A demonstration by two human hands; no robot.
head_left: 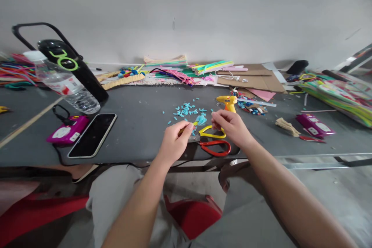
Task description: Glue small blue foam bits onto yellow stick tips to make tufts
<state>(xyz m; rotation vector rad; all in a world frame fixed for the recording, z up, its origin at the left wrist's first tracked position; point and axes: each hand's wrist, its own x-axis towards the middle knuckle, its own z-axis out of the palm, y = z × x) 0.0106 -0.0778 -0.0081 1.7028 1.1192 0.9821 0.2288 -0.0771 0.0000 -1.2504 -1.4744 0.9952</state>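
Observation:
My left hand (177,139) is closed in a pinch on a yellow-green stem with a light-blue tufted head (200,119), which looks like a pipe-cleaner flower. Just to the right, my right hand (229,126) is pinched too. A speck of blue shows by its fingertips, but whether they hold it I cannot tell. Beyond the hands lie many short blue fuzzy pieces (184,110), scattered on the grey table (139,124). Scissors with one yellow and one red handle (216,148) lie below and between the hands, their blades partly hidden by the left hand.
Behind my right hand lies a yellow glue gun (227,102) with a clear glue stick. To the left are a phone (93,135), a purple power bank (68,128), a water bottle (68,85) and a black flask (87,73). Pipe cleaners (212,67) and cardboard (252,77) line the back.

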